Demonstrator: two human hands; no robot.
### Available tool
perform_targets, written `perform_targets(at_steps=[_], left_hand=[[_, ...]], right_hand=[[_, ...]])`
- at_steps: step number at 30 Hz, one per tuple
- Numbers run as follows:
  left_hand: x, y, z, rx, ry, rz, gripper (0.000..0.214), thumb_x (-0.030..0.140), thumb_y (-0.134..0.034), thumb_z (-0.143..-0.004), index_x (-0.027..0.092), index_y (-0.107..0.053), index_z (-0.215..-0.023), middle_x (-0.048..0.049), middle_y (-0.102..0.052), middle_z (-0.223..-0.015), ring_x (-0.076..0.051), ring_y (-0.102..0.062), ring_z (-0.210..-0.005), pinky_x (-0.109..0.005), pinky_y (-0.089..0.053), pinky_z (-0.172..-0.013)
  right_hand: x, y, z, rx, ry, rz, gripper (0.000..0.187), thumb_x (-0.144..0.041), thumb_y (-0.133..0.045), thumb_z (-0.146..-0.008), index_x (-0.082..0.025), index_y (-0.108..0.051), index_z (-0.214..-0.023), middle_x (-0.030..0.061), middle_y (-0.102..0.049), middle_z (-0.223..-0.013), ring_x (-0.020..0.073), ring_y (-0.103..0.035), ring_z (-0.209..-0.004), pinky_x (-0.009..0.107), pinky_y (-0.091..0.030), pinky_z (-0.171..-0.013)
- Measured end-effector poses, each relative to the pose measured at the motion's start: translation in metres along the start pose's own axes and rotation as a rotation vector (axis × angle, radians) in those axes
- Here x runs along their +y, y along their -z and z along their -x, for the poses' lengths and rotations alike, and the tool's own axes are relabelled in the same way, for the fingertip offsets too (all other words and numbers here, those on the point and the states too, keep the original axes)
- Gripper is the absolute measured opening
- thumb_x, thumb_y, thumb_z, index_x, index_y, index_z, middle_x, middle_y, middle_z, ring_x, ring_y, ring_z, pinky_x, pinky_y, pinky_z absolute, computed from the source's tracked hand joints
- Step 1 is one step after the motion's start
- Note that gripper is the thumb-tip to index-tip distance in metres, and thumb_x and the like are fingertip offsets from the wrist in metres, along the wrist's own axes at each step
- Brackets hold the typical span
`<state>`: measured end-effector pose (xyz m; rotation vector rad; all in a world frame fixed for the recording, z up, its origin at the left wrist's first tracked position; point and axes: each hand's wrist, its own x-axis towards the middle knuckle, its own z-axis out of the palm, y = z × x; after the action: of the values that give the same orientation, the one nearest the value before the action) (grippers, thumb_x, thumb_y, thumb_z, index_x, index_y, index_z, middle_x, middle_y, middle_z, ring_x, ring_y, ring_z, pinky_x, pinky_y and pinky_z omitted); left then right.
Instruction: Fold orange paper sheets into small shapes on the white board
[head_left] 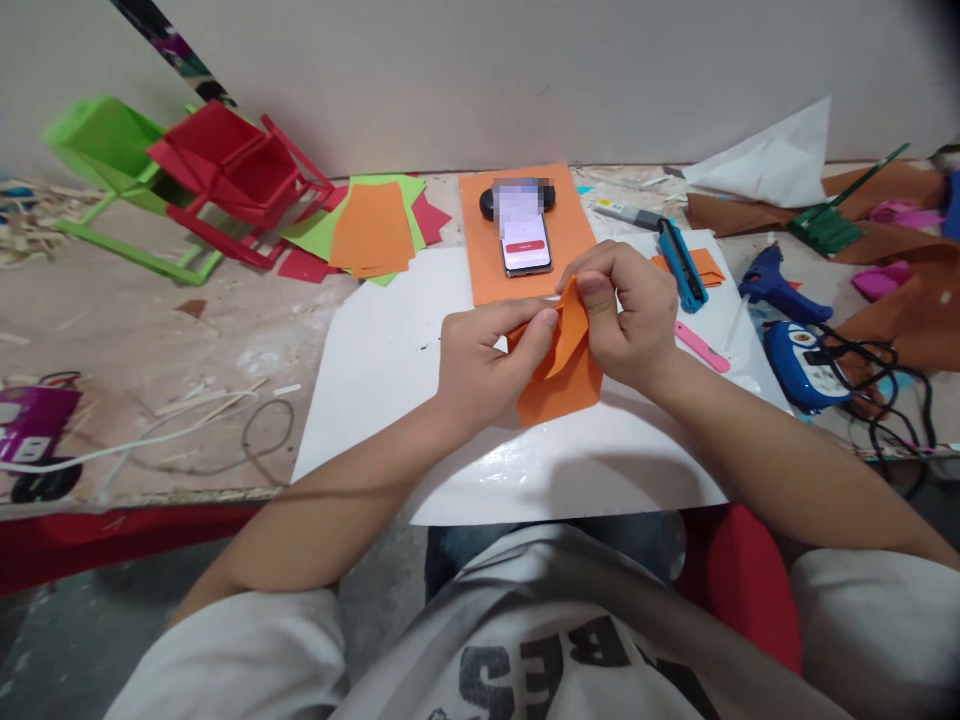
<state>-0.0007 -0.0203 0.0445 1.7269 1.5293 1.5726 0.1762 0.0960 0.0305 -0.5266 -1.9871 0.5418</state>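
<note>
Both hands hold one folded piece of orange paper (pixel 562 390) above the white board. My left hand (pixel 491 360) pinches its left edge between thumb and fingers. Higher up, my right hand (pixel 626 310) grips the pointed top corner, thumb pressed against the fold. A raised flap stands between the two thumbs, and the lower part hangs flat toward me. Just beyond the hands, a phone (pixel 527 250) leans on a dark stand over a larger orange sheet (pixel 484 260). A blue utility knife (pixel 681 265) lies right of my right hand, near a pink cutter (pixel 703 347).
A white board (pixel 375 400) covers the table's middle. Far left stand a green paper chair (pixel 112 150) and a red paper chair (pixel 232 170), beside stacked coloured paper (pixel 375 225). On the right are a blue glue gun (pixel 784 285), a blue device (pixel 802 365) and tangled black cords (pixel 892 400).
</note>
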Motion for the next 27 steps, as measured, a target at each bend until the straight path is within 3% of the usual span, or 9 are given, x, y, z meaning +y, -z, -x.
perform_targets(at_steps=[5, 11, 24, 27], left_hand=[[-0.001, -0.002, -0.001, 0.016, -0.017, 0.04, 0.057, 0.079, -0.08, -0.113, 0.028, -0.096, -0.094, -0.0058, -0.091, -0.088, -0.024, -0.088, -0.084, -0.037, -0.072, -0.08], [-0.001, -0.006, 0.001, -0.014, -0.012, 0.073, 0.058, 0.08, -0.085, -0.109, 0.025, -0.096, -0.093, -0.0033, -0.085, -0.075, -0.021, -0.08, -0.07, -0.034, -0.066, -0.068], [0.002, -0.004, 0.002, -0.074, 0.052, 0.119, 0.06, 0.08, -0.083, -0.111, 0.026, -0.092, -0.087, -0.0024, -0.077, -0.069, -0.021, -0.074, -0.068, -0.036, -0.06, -0.067], [0.003, -0.002, 0.0, -0.071, 0.052, 0.105, 0.06, 0.079, -0.083, -0.111, 0.025, -0.092, -0.087, -0.0028, -0.078, -0.07, -0.021, -0.075, -0.068, -0.036, -0.06, -0.067]], right_hand=[[0.01, -0.002, 0.001, 0.023, 0.058, 0.04, 0.061, -0.076, -0.039, -0.129, -0.03, -0.069, -0.103, 0.0061, -0.073, -0.092, 0.0279, -0.073, -0.087, 0.053, -0.069, -0.093], [0.023, -0.009, 0.005, 0.043, 0.113, 0.075, 0.062, -0.076, -0.034, -0.13, -0.031, -0.07, -0.105, 0.0046, -0.07, -0.089, 0.0282, -0.074, -0.086, 0.054, -0.07, -0.095], [0.015, -0.017, 0.013, 0.1, 0.085, 0.112, 0.057, -0.067, -0.034, -0.132, -0.03, -0.07, -0.11, 0.0059, -0.072, -0.093, 0.0307, -0.077, -0.094, 0.059, -0.066, -0.103], [0.008, -0.01, 0.007, 0.058, 0.069, 0.112, 0.057, -0.068, -0.034, -0.132, -0.03, -0.071, -0.11, 0.0064, -0.073, -0.093, 0.0314, -0.076, -0.093, 0.061, -0.065, -0.105]])
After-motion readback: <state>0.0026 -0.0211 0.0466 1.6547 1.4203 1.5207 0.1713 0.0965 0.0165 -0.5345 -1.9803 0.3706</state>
